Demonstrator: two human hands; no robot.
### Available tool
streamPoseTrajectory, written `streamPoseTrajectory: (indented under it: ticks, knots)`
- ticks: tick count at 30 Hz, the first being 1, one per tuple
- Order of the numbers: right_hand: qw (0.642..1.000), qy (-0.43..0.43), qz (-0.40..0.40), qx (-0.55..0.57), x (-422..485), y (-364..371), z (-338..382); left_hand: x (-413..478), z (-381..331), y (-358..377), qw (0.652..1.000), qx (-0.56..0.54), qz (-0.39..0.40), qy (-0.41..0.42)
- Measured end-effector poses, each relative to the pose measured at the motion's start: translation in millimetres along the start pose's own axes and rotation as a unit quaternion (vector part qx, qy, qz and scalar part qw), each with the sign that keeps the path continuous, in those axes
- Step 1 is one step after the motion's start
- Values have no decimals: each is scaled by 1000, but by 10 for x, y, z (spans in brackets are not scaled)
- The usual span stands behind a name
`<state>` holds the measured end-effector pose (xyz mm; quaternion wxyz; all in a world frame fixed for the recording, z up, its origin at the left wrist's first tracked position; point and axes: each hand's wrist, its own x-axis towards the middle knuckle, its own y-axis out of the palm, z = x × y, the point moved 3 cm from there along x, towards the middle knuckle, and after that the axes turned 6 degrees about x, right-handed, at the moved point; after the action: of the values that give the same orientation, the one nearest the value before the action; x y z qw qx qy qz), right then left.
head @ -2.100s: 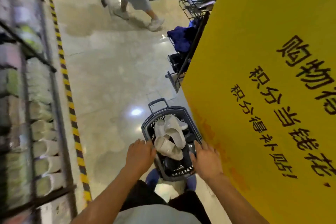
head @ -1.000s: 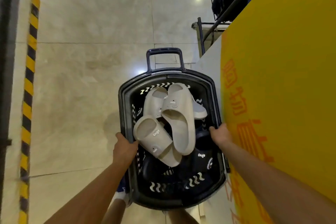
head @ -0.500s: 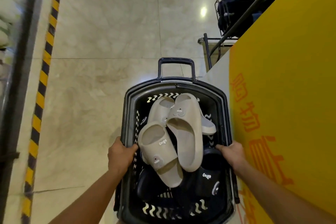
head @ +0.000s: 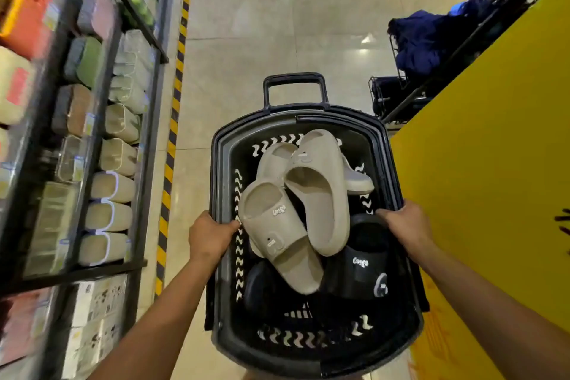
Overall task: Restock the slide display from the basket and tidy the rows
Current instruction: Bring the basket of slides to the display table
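Note:
I hold a dark plastic basket [head: 222, 145] in front of me, above the floor. My left hand [head: 209, 236] grips its left rim and my right hand [head: 404, 225] grips its right rim. Inside lie several beige slides [head: 317, 194] piled on top of black slides [head: 361, 268]. The slide display [head: 114, 157] is a black metal rack on my left, with rows of beige, green and grey slides standing on edge.
A yellow and black hazard stripe [head: 172, 133] runs along the floor beside the rack. A large yellow sign board [head: 493, 163] stands close on my right. Wire racks with dark blue clothing [head: 422, 37] stand at the back right. Tiled aisle floor lies ahead.
The view has swung left and up, bringing the slide rack into sight. The basket stays gripped in both hands and sits a little more to the right in view.

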<state>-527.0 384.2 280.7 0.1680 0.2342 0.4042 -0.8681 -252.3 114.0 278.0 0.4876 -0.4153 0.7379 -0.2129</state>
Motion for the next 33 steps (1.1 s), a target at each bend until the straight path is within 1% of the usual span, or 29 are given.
streamPoseTrajectory:
  ticks: [2,7,11,13,19,23,28,33]
  knots:
    - [1000,-10,-2,17,-245,-211,413,-142,-240,-469,1000,11,-7,6]
    - [997,-28,-14,76,-780,-572,1224,-273,-874,-1486,997,36,-20,64]
    - [992,-37,-23,115,-937,-736,1714,-148,-1341,-1997,993,39,-11,111]
    - [992,-34,-25,120,-898,-791,1949,-54,-1569,-2180,992,32,-14,119]
    - [991,-41,-33,121,-368,-857,2634,531,-2347,-2389,992,17,11,128]
    - [988,-36,-25,146,259,-880,3115,995,-3009,-2366,991,31,1,131]
    - [990,-33,1,137,1053,-1014,3827,1531,-3932,-2399,991,9,-3,136]
    - [991,-24,-2,131,1877,-1136,4381,1981,-4839,-2474,987,16,-14,158]
